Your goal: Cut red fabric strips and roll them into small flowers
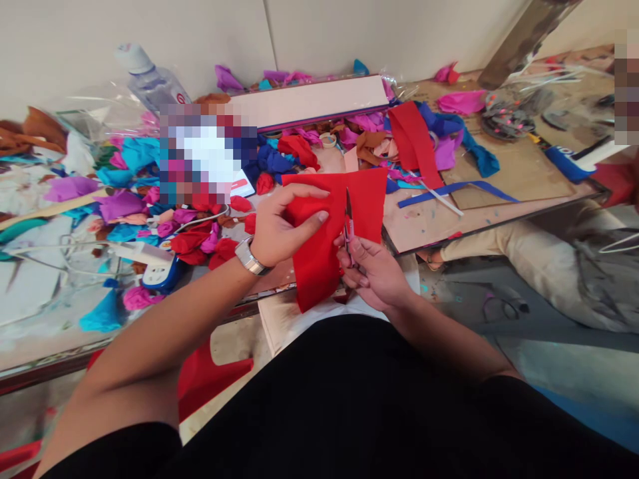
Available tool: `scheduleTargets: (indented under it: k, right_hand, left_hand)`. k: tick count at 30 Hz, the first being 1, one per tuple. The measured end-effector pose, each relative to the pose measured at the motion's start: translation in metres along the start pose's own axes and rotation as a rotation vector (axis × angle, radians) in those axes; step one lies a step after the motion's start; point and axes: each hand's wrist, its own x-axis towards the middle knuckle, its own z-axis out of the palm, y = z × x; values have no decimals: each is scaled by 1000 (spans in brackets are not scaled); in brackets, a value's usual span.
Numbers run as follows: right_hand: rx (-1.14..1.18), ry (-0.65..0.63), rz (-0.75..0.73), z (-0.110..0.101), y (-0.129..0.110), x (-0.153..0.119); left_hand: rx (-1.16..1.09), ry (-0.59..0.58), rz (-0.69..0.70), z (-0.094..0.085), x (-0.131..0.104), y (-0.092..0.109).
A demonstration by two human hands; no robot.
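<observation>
A red sheet (319,249), of cloth or soft paper, hangs over the table's front edge towards my lap. A slit runs down into it from its far edge. My right hand (372,266) is closed round the handles of a small pair of scissors (348,229), whose blades point away from me at the slit. My left hand (287,223) lies over the sheet's left part, thumb and forefinger curved with a gap between their tips. Its other fingers are mostly hidden. A metal watch (252,257) circles the left wrist.
Crumpled coloured scraps cover much of the table (424,226). A long pale box (314,101), a bottle (152,80) and a phone (243,185) stand or lie behind my hands. At left is a power strip (162,273); at right, a red strip (414,143) and another person's leg (519,256).
</observation>
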Motion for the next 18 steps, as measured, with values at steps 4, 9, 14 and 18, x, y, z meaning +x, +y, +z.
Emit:
scheduleTargets:
  k: [4,9,14,18]
  right_hand:
    - [-2,6,1,0,-1,-1]
    - [0,4,-7,0,0,0]
    - [-24,8,10,0,-1,-1]
    - [-19,3,4,0,-1,-1]
  left_hand:
    - [2,-1,-13,0,0,0]
    - [0,2,-4,0,0,1]
    - [12,-9,-18,0,0,0]
    - [5,-4,-12,0,0,0]
